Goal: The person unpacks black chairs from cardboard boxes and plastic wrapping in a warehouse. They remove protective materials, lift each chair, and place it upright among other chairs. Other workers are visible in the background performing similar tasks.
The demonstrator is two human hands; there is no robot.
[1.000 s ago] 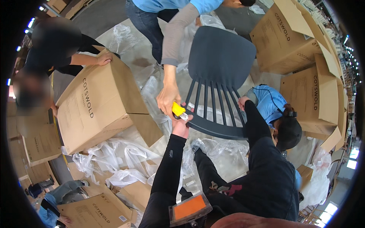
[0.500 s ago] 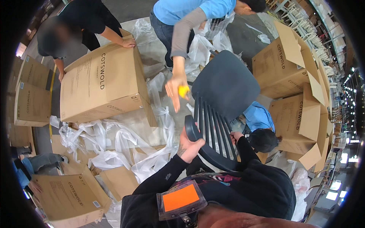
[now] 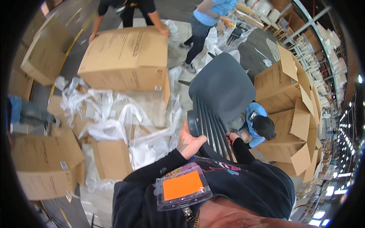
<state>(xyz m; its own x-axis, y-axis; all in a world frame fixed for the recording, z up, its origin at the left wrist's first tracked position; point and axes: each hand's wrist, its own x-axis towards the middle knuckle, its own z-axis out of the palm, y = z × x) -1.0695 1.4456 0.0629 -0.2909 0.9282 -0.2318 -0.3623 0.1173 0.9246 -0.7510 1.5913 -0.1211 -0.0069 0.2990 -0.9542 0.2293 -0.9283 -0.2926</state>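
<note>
A dark grey chair point(image 3: 224, 89) with a slatted back is tilted in front of me, its broad seat pointing away. My left hand point(image 3: 191, 140) grips the end of the curved top rail, thumb on the near side. On the right of the slats, my right hand point(image 3: 232, 137) has its fingers closed around an outer slat of the chair back. Two dark legs stick out past the left side of the seat. A crouching co-worker in a blue shirt point(image 3: 255, 114) and black cap is close beside the chair's right edge.
A large cardboard box point(image 3: 121, 57) is held by a person in black at the far left. Open boxes point(image 3: 279, 125) stand on the right, another box point(image 3: 45, 163) at the near left. White plastic wrap point(image 3: 110, 129) litters the floor. A person in blue point(image 3: 203, 22) stands beyond the chair.
The person in blue has moved away from the chair, pulling back the hand with the yellow thing. The far box has shifted in view. My hands keep the same hold on the chair.
</note>
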